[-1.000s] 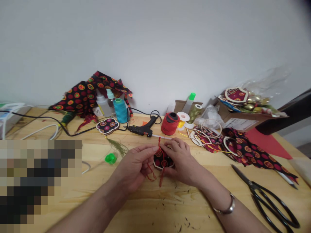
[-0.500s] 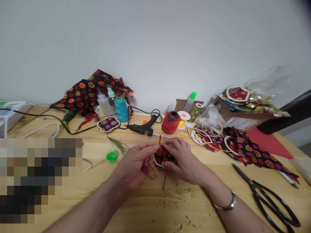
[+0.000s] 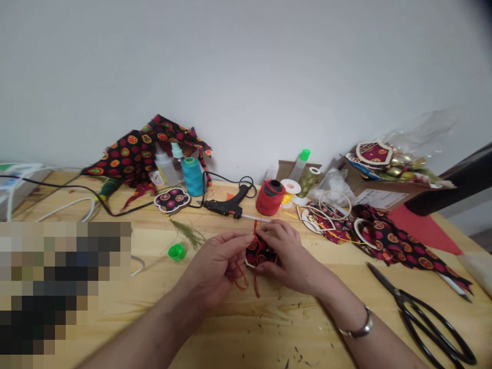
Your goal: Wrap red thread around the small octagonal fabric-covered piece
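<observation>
- Red cord (image 3: 257, 288) stands up in a short knotted length above the ornament (image 3: 264, 255), with loose strands dangling below.
- Black cloth with red and orange round patterns covers the ornament; a pale rim shows along its near left edge.
- The ornament sits between the two hands, over the middle of the bench (image 3: 230, 335), nearer the person than the glue gun (image 3: 225, 206) and the red spool (image 3: 270, 199); whether it touches the wood is hard to tell.
- The left hand (image 3: 221, 264) has its thumb and forefinger pinched together on the cord.
- The right hand (image 3: 286, 253) curls its fingers over the ornament, thumb at the near side, gripping it; whether they also catch cord cannot be told.
- Against half a second ago, the strand across the ornament's front bends in a curve instead of hanging nearly straight; both hands keep almost the same places.
</observation>
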Tool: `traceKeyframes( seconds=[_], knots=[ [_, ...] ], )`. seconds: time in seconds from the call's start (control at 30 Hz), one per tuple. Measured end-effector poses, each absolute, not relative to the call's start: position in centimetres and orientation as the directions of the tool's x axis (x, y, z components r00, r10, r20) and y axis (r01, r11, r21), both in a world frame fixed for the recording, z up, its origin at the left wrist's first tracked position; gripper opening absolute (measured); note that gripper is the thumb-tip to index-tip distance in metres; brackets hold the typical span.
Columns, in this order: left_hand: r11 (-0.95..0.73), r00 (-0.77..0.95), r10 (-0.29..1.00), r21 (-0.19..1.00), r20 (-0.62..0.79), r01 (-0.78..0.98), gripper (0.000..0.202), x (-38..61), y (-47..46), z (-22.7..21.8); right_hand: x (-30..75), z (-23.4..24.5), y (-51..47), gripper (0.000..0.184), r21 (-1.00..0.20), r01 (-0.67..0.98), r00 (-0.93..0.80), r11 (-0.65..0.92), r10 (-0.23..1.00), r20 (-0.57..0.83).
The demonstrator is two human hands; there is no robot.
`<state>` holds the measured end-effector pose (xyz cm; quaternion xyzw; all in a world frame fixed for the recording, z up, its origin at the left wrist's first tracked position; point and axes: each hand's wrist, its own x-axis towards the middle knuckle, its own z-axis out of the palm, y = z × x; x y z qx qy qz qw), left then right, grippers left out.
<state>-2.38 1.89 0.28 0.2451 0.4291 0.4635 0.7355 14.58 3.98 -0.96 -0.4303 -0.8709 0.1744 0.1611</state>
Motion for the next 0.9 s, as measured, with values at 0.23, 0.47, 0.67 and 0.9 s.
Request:
traceKeyframes(
  seconds=[0.23,0.47,0.67,0.9],
  knots=[
    [0.443,0.223,0.896,0.761,-0.383,-0.474,0.007,-2.5,1.8,0.2,14.9,-1.1,3.7,0.051,-0.497,0.664,-0.569,0.559,0.809,0.150],
    [0.440,0.210,0.898,0.769,-0.388,-0.463,0.008,-2.4,1.8,0.3,15.1,-1.1,3.6,0.065,-0.555,0.631,-0.554,0.542,0.816,0.166],
    [0.460,0.223,0.888,0.774,-0.402,-0.435,0.012,-2.4,1.7,0.4,15.0,-0.7,3.5,0.033,-0.773,0.424,-0.336,0.472,0.875,0.350],
    [0.443,0.219,0.895,0.833,-0.389,-0.331,0.015,-1.9,1.4,0.2,13.5,-0.5,2.6,0.016,-0.983,-0.181,-0.329,-0.038,0.944,0.024]
  ],
)
